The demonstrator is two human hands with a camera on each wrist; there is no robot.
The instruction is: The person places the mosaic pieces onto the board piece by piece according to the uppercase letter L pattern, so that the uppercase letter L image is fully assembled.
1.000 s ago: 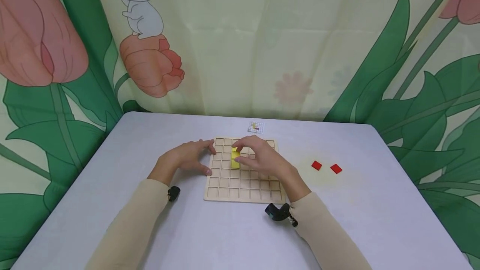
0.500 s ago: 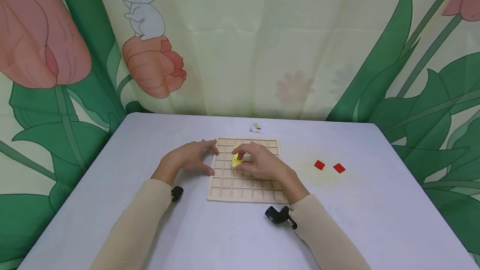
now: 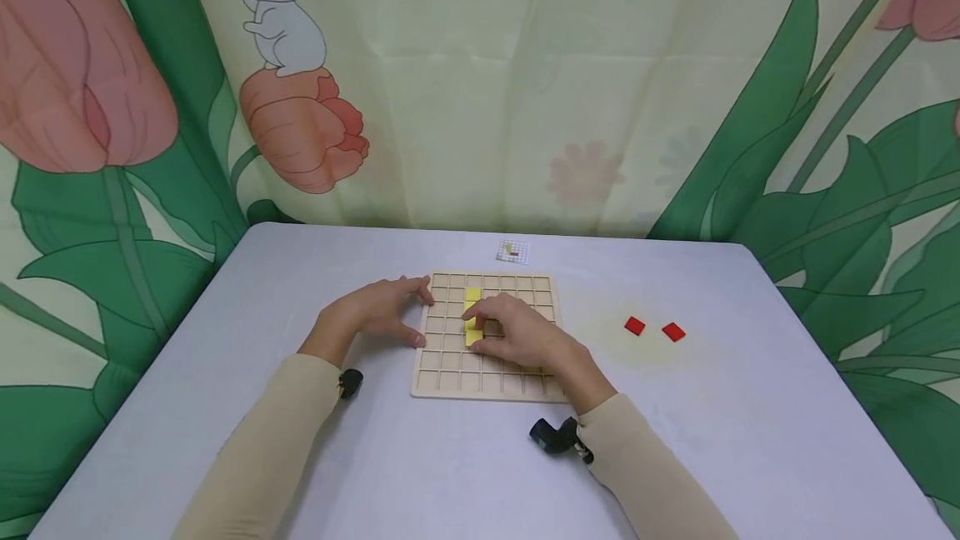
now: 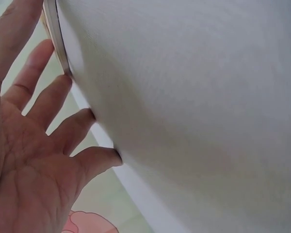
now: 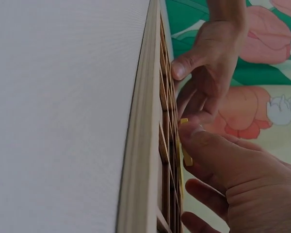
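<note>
A square wooden grid board (image 3: 450,384) lies on the white table. My left hand (image 3: 367,311) is at its left side, thumb and fingers spread along the edge. In the left wrist view, the fingertips (image 4: 62,82) meet the board's side and the tabletop, and the palm holds nothing. Over the middle of the board, my right hand (image 3: 528,336) pinches a small yellow square tile (image 5: 187,158) between thumb and index finger, tilted up on edge at the grid. Other yellow tiles (image 3: 472,294) form a column in the grid, partly hidden by the right fingers.
Two red square tiles (image 3: 634,326) lie apart on the table right of the board. Behind the board is a small printed grid card (image 3: 512,252) with coloured squares. A curtain (image 3: 480,107) with flowers and a rabbit hangs behind the table's far edge.
My right hand has shifted slightly toward me along the yellow column, uncovering its far end; yellow now shows nearer to me too. The left hand stays at the board's edge.
</note>
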